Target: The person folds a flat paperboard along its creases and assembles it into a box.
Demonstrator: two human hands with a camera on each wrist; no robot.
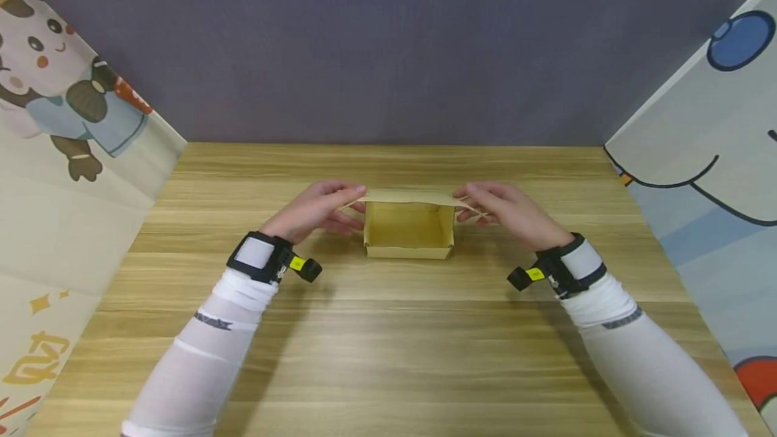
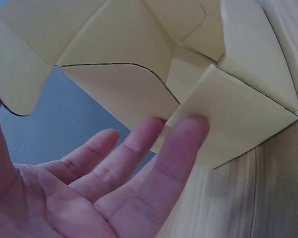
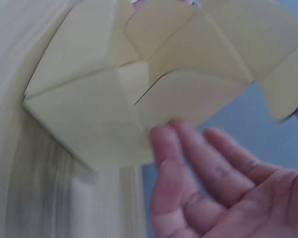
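Observation:
A small tan cardboard box point(image 1: 408, 252) stands on the wooden table, its open front facing me. Its lid point(image 1: 413, 197) is raised, with a small flap at each end. My left hand point(image 1: 315, 210) is at the box's left side, thumb by the lid's end flap point(image 2: 20, 74). In the left wrist view its fairly straight fingertips touch the side wall point(image 2: 233, 109) and the tucked side tab point(image 2: 114, 87). On the right side, my right hand point(image 1: 510, 211) mirrors this, thumb at the other end flap point(image 3: 288, 89), with loosely bent fingers against the box's side point(image 3: 74, 119).
The wooden table point(image 1: 388, 356) stretches in front of the box and to both sides. A dark grey-blue panel point(image 1: 388, 46) rises behind it. Cartoon-printed panels point(image 1: 79, 221) flank the table left and right.

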